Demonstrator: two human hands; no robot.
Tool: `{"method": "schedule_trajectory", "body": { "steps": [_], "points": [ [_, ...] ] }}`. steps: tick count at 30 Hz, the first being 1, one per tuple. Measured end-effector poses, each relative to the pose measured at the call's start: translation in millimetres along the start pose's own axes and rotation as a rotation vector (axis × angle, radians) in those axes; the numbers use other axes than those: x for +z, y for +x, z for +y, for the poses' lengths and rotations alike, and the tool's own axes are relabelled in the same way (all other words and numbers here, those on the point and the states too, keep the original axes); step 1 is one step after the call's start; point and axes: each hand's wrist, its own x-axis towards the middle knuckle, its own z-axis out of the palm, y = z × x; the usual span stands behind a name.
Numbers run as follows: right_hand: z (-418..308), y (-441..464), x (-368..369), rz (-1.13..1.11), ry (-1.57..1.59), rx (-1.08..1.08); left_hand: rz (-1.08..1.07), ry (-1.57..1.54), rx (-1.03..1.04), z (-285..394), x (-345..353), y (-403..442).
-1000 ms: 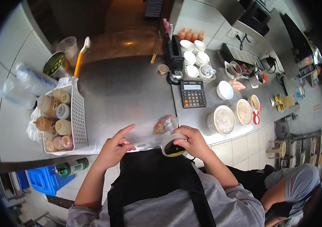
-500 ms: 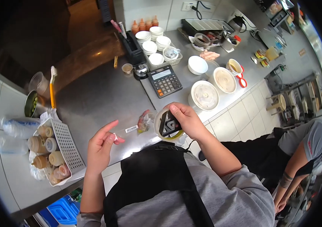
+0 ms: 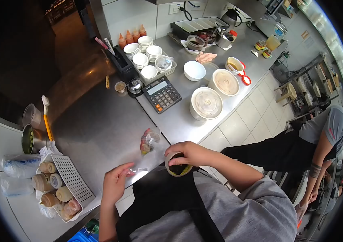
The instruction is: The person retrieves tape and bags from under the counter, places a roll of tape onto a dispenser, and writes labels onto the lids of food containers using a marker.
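Tape roll [image 3: 171, 171]: located at the counter's front edge, gripped by the right hand [image 3: 190, 153], fingers curled over its rim. Left hand [image 3: 115, 180] — narrow pinch, holding the end of a clear strip [image 3: 152, 161]. A small plastic bag [image 3: 144, 144] with colourful contents lies just beyond on the steel counter [image 3: 103, 133]; calculator [image 3: 162, 94] farther off.

The tape roll [image 3: 167, 164] is partly hidden by the right hand [image 3: 191, 154] — blue container [image 3: 81, 236], cut off below.
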Motion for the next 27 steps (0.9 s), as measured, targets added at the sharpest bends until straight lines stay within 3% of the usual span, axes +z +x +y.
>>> {"method": "schedule_trajectory", "body": {
  "steps": [4,9,11,14,16,21,27],
  "points": [
    [-2.6,12.6,-16.5,0.001,-0.309,-0.117,0.003,-0.028,-0.074,-16.4,2.2,6.0],
    [-9.0,49.2,-55.3,-0.064,-0.383,-0.232,0.077,-0.093,-0.077,-13.4,4.9,31.8],
    [-1.3,70.9,-74.4,-0.035,-0.443,-0.366,0.107,-0.112,-0.073,-3.5,4.2,45.6],
    [1.7,121.9,-119.4,0.015,-0.509,-0.386,0.205,-0.108,-0.028,21.2,7.4,77.6],
    [2.5,174.3,-151.0,0.109,-0.620,-0.651,0.288,-0.083,-0.009,32.1,14.5,103.8],
    [-20.9,294.6,-205.4,0.120,-1.012,-0.962,0.408,-0.832,-0.224,53.5,35.0,189.3],
    [8.0,401.3,-228.4,0.086,-1.025,-0.868,0.524,-1.159,-0.131,85.9,42.8,291.9]
  ]
}}
